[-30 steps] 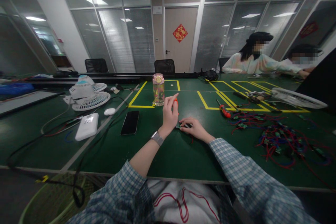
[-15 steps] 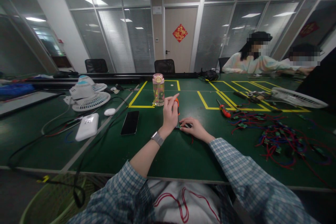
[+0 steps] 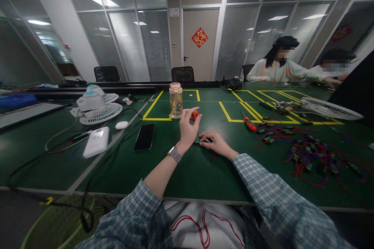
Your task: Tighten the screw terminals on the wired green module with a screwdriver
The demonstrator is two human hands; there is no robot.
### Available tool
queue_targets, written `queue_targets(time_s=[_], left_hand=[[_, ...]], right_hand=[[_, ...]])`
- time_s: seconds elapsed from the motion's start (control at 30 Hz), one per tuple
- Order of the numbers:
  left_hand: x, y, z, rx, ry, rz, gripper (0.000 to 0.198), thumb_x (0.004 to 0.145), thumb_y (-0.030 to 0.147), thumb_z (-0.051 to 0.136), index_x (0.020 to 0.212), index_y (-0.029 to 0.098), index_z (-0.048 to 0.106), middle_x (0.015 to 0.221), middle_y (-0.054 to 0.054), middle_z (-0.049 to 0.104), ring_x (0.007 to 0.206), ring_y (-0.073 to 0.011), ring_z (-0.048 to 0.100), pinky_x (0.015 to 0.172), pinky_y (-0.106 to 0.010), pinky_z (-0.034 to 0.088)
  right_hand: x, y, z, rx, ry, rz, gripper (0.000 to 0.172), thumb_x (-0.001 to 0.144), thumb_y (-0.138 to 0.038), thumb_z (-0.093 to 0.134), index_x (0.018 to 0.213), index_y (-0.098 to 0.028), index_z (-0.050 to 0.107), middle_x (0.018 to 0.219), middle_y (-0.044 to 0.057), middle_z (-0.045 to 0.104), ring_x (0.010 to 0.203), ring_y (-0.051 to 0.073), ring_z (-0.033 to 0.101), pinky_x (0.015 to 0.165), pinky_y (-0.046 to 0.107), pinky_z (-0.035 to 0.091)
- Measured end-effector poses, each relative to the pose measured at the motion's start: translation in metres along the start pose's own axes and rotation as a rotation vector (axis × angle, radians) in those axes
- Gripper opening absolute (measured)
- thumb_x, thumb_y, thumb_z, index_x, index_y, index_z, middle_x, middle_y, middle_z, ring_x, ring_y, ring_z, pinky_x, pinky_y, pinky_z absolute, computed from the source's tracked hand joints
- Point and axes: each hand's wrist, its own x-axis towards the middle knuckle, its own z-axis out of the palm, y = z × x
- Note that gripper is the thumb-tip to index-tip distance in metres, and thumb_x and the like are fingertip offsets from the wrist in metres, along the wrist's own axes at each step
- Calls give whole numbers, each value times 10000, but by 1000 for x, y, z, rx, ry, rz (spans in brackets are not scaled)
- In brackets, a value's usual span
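My left hand (image 3: pixel 189 125) is closed around the orange handle of a screwdriver (image 3: pixel 195 115), whose thin shaft points down at a small green circuit board (image 3: pixel 197 142) on the table. Fingers and thumb of my right hand (image 3: pixel 213 142) pinch the board's right side, and a short red wire shows below them. Behind my left hand stands a clear bottle with a pink lid (image 3: pixel 175 101). A black phone (image 3: pixel 144 137) lies left of my left wrist.
To the right lie a red screwdriver (image 3: pixel 249 123), a tangle of wired boards (image 3: pixel 312 155) and a white fan part (image 3: pixel 330 108). Left are white fans (image 3: pixel 101 113), a white device (image 3: pixel 96 142) and cables. Two people sit at the far right.
The fingers of my left hand have shifted on the orange handle, with the thumb now spread further right. My right hand stays by the board. A person's arm at the far right has moved slightly.
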Motion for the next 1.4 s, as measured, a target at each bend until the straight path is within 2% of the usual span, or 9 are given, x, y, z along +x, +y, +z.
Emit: queue_targets(time_s=[0.1,0.27,0.33,0.57,0.67,0.77,1.03,1.2,1.4], left_hand=[[1,3,-3,-4,-40,-6,215,934,248,546,1130,227,634,1009,-55,594,912,-165,592,758,-282,516],[1,2,-2,-40,-106,-2,335,983,189,404,1281,227,552,1199,-78,614,1104,-182,585,949,-345,484],[1,2,-2,-54,-109,-3,335,977,192,421,1285,221,549,1206,-82,624,1086,-185,602,933,-344,496],[3,8,-4,25,-75,42,228,913,178,549,1122,207,635,999,-58,618,863,-161,597,766,-288,510],[5,10,-5,80,-24,65,151,855,168,639,1002,199,657,892,-28,575,811,-156,562,769,-287,492],[6,11,-5,62,-46,82,146,846,185,664,992,203,655,905,-26,584,865,-165,574,818,-297,487],[4,9,-3,-89,-133,63,264,981,196,424,1143,210,631,1136,-68,656,1075,-176,606,959,-352,474],[5,9,-4,-69,-140,66,249,959,190,471,1152,213,627,1078,-64,660,977,-166,623,877,-322,500],[5,13,-6,20,-93,68,153,907,193,570,1028,210,662,881,-27,595,808,-150,574,775,-282,489]], right_hand=[[0,0,0,-1,4,-4,19,741,-211,732,750,-199,720,1016,69,740,980,231,659,944,407,437],[-1,-1,0,-10,-1,-7,20,741,-211,731,752,-198,721,1019,67,741,973,230,660,932,400,444],[-1,-1,0,-12,0,-7,23,741,-213,732,756,-199,721,1023,67,741,978,230,658,935,403,443],[0,1,1,-17,13,-6,26,738,-213,741,757,-205,725,1015,60,744,974,229,659,939,407,445],[0,2,1,-13,15,-2,38,730,-220,750,758,-204,729,1009,61,745,980,232,662,937,400,451],[0,1,1,-17,8,-3,33,735,-218,745,755,-199,727,1020,66,743,997,236,660,939,400,452],[-2,-2,2,-90,0,-48,96,758,-196,722,852,-211,736,1044,64,732,1011,238,649,952,423,439],[-2,0,3,-101,0,-41,103,770,-237,730,870,-221,752,1071,69,727,1029,247,642,959,446,443],[0,4,3,-83,-1,-40,104,760,-257,749,858,-228,767,1047,72,734,1004,247,656,947,444,465]])
